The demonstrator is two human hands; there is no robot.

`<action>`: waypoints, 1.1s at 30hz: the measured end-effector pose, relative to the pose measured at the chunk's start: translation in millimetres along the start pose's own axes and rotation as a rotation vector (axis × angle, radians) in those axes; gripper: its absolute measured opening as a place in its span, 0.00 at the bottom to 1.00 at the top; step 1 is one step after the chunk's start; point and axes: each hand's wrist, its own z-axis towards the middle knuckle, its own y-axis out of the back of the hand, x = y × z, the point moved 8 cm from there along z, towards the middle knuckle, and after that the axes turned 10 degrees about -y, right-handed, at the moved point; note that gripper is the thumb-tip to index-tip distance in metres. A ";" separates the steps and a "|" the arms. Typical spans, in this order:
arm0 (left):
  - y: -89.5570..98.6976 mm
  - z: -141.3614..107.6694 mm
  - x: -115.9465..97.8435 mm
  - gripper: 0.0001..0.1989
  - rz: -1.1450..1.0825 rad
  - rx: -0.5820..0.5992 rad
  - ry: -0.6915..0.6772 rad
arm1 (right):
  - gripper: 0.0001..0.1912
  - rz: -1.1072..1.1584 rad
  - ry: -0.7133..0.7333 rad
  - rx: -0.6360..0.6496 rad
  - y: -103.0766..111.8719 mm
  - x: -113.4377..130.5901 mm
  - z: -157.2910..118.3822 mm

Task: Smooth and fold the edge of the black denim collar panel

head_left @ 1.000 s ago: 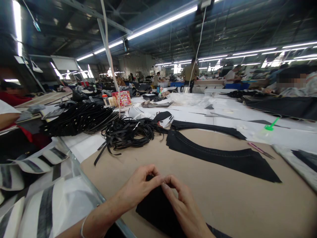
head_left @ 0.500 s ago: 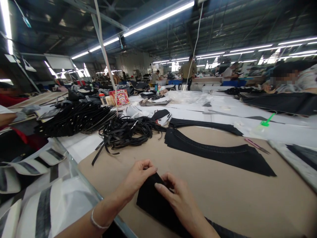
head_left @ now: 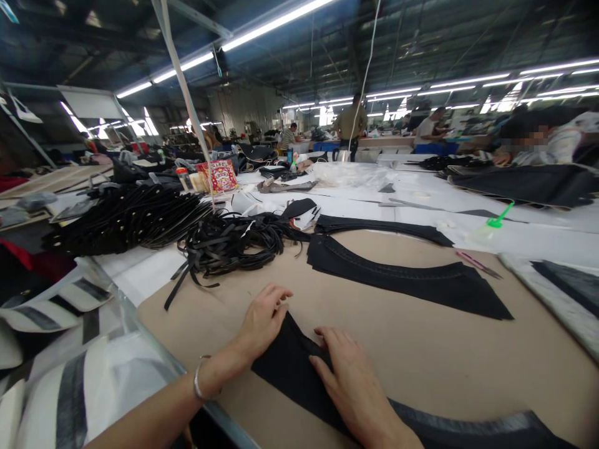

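Observation:
A long, curved black fabric piece (head_left: 292, 368) lies on the tan board, running from below my left hand toward the lower right. Beside its upper corner is my left hand (head_left: 262, 321), fingers loosely bent and apart, the thumb side close to the cloth edge. My right hand (head_left: 353, 377) rests over the piece with thumb and fingers spread, hiding part of it. A dark, shinier strip (head_left: 468, 427) shows along the curved edge at the lower right. Farther up the board, a stack of similar black curved pieces (head_left: 397, 277) lies flat.
Black straps (head_left: 234, 243) lie tangled at the board's upper left, before a pile of black pieces (head_left: 126, 215). Pink-handled snips (head_left: 477, 264) and a green-topped bottle (head_left: 498, 218) are right. The tan board (head_left: 435, 355) spans the front. Co-workers sit and stand beyond.
My left fingers have loosened from their pinch at the piece's upper corner. My right hand has opened and flattened onto the cloth. The view has shifted slightly, showing more of the piece at lower right.

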 end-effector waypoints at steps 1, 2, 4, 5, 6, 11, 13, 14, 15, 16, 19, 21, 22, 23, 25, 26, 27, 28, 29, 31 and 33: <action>-6.6 -2.7 -12.7 0.12 0.008 0.073 -0.093 | 0.17 -0.005 -0.001 0.006 -1.0 0.8 1.0; -14.1 -6.3 -23.9 0.14 0.020 0.153 -0.187 | 0.15 -0.009 -0.001 0.011 -1.7 1.8 2.1; -27.2 -13.8 -36.1 0.17 0.065 0.282 -0.327 | 0.13 -0.013 -0.003 0.021 -2.6 4.0 4.2; -31.2 -15.9 -36.0 0.18 0.091 0.314 -0.356 | 0.11 -0.015 -0.005 0.028 -2.9 4.9 5.2; -33.3 -16.5 -32.8 0.18 0.111 0.326 -0.356 | 0.10 -0.019 -0.007 0.032 -3.0 5.6 6.1; -34.3 -14.8 -16.5 0.15 0.142 0.339 -0.352 | 0.06 -0.062 0.010 0.042 -2.2 8.8 9.3; -33.3 -15.5 -16.2 0.14 0.138 0.348 -0.367 | 0.05 -0.079 0.016 0.038 -1.6 9.3 10.1; -32.9 -16.1 -17.4 0.14 0.137 0.354 -0.383 | 0.05 -0.086 0.014 0.037 -1.4 9.3 10.5; -32.7 -16.9 -19.0 0.14 0.137 0.360 -0.402 | 0.05 -0.091 0.011 0.042 -1.6 9.4 10.8; -32.4 -17.5 -20.5 0.15 0.137 0.363 -0.422 | 0.05 -0.096 0.008 0.050 -1.9 9.7 10.9; -32.3 -17.9 -20.7 0.15 0.129 0.364 -0.455 | 0.05 -0.108 -0.011 0.085 -3.4 10.8 10.7; -33.0 -17.7 -18.2 0.14 0.118 0.367 -0.467 | 0.05 -0.108 -0.030 0.111 -4.1 10.9 10.0; -33.3 -17.6 -16.7 0.14 0.114 0.367 -0.472 | 0.05 -0.105 -0.040 0.121 -4.2 10.6 9.6; -33.5 -17.7 -15.4 0.14 0.112 0.368 -0.477 | 0.05 -0.100 -0.047 0.130 -4.3 10.1 9.2; -33.8 -18.2 -13.8 0.14 0.110 0.374 -0.480 | 0.06 -0.082 -0.048 0.138 -4.4 8.7 8.3; -33.9 -18.7 -13.5 0.14 0.109 0.379 -0.478 | 0.06 -0.067 -0.046 0.139 -4.7 7.6 7.9; -33.8 -19.2 -13.6 0.14 0.108 0.383 -0.476 | 0.06 -0.050 -0.038 0.139 -5.4 6.5 7.5; -33.5 -19.6 -14.0 0.14 0.109 0.386 -0.473 | 0.06 -0.034 -0.030 0.137 -6.3 5.3 7.0; -33.0 -20.1 -14.6 0.14 0.110 0.386 -0.471 | 0.07 -0.022 -0.018 0.137 -7.7 4.2 6.4; -32.0 -21.2 -15.6 0.15 0.115 0.388 -0.463 | 0.08 -0.007 0.007 0.134 -10.9 1.6 4.9; -31.2 -22.8 -16.3 0.15 0.121 0.394 -0.457 | 0.09 0.005 0.033 0.124 -13.3 -0.9 3.0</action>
